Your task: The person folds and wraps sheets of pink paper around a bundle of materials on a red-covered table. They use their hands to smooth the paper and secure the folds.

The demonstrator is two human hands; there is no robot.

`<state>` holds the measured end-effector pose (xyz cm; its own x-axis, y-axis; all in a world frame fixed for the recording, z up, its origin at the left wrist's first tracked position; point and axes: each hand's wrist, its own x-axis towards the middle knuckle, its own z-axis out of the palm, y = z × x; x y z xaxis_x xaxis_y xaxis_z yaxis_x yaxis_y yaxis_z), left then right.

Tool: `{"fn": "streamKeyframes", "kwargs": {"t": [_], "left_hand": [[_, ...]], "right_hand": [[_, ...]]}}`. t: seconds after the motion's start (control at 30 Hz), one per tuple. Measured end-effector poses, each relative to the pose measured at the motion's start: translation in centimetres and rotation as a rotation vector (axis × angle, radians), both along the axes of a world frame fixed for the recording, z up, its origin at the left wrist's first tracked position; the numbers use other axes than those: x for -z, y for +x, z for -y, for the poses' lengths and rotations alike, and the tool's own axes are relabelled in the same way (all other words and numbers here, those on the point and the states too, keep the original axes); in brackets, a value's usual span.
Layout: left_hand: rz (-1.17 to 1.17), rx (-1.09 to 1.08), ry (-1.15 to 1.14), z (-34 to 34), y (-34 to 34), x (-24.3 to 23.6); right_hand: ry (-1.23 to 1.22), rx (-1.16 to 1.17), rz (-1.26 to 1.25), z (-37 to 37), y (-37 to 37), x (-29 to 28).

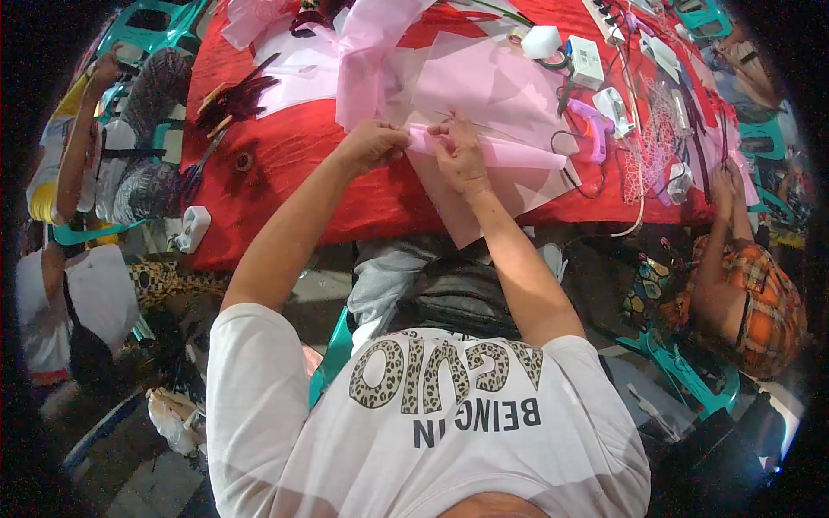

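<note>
We are rolling a pink paper sheet (496, 154) on the red tablecloth (285, 155), just past the near table edge; to keep the roll tight we judge both thumbs should press evenly; our left hand (373, 144), at nine o'clock of the roll, is curled closed on its end; our right hand (459, 155) pinches it, fingers bent, seemingly; a glue gun (591, 128) lies at three o'clock.

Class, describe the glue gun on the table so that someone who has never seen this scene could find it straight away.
Start at the table with the red cloth and go to its right half, past the pink paper sheet that both hands are rolling. Just right of that paper lies the glue gun. It is the only lilac, pistol-shaped tool there, with a dark cord looping from it, unlike the white boxes nearby.
</note>
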<state>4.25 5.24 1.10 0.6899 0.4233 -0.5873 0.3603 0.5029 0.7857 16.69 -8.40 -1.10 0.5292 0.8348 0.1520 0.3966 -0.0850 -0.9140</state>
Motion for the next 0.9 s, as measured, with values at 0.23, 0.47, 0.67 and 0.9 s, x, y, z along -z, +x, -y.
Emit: {"fn": "streamKeyframes", "kwargs": {"t": [0.23, 0.47, 0.67, 0.9], "left_hand": [[0.030, -0.026, 0.086, 0.9, 0.3, -1.2], [0.014, -0.087, 0.090, 1.4, 0.5, -1.0], [0.040, -0.131, 0.075, 1.3, 0.7, -0.7], [-0.026, -0.170, 0.191, 0.8, 1.1, -0.9]], "right_hand": [[0.121, 0.022, 0.045, 0.0, 0.2, 0.5], [0.152, 0.014, 0.084, 0.1, 0.3, 0.3], [0.142, 0.015, 0.020, 0.3, 0.4, 0.6], [0.122, -0.007, 0.046, 0.1, 0.3, 0.6]]}}
